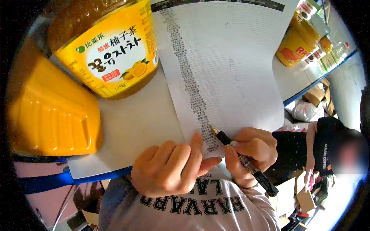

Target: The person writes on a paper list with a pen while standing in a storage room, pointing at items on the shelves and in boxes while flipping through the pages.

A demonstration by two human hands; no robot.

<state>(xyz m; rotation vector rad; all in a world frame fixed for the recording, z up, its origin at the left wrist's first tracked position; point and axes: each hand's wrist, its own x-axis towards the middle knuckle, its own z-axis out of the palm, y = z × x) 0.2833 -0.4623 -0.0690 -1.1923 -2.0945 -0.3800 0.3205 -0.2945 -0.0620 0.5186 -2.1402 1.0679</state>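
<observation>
A long printed sheet (246, 92) with a column of small characters and ruled lines lies on the table. My right hand (252, 148) grips a fountain pen (250, 163) with a dark grip and a clear barrel, its gold nib right at the lower part of the character column. My left hand (165, 167) rests at the sheet's lower edge, holding nothing. Its index finger reaches onto the paper beside the column, the thumb stands apart, and the other fingers are loosely bent. Just beyond stands a large jar (111, 57) with a yellow citron tea label.
An orange plastic container (58, 111) stands at the table's left. Several jars and bottles, including a yellow jar (295, 46), line the far right. Past the blue table edge (304, 88) are a white bag (306, 110), cardboard boxes and a person in black (300, 150).
</observation>
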